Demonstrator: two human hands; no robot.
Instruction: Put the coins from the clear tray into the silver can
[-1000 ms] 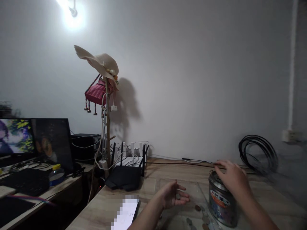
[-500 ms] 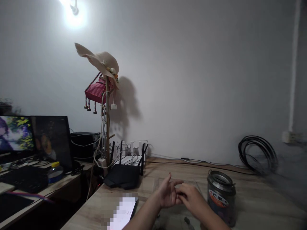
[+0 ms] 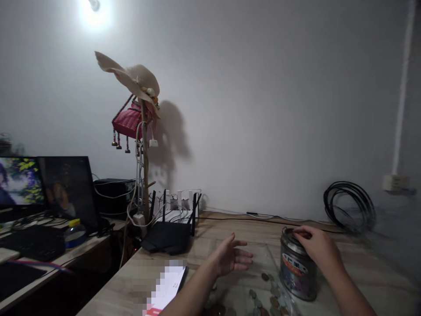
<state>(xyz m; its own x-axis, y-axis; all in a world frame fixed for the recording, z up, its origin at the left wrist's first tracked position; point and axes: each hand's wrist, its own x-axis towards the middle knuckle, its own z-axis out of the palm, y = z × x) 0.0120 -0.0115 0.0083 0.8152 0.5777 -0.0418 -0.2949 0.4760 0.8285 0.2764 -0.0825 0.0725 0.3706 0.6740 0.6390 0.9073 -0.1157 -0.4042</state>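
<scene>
My left hand (image 3: pixel 233 256) is open above a clear plastic sheet or tray (image 3: pixel 259 252), thumb up and fingers spread. Whether anything lies in its palm cannot be made out. My right hand (image 3: pixel 319 248) is at the top of a metal tin (image 3: pixel 297 281) with a label on its side, fingertips pinched together over the opening in its lid. What the fingertips hold, if anything, is too small to see. Several loose coins (image 3: pixel 274 301), silver and brownish, lie on the clear plastic below and between my hands.
A phone (image 3: pixel 169 285) with a lit screen lies left of my left forearm. Behind it stands a black router (image 3: pixel 167 237) with antennas. A coil of black cable (image 3: pixel 348 206) leans at the back right. Desk edge (image 3: pixel 108 283) and monitors (image 3: pixel 66 193) are to the left.
My right hand has left my left palm and moved right, onto the tin's top. My left hand stays open. The coins show more fully as the view has tilted slightly.
</scene>
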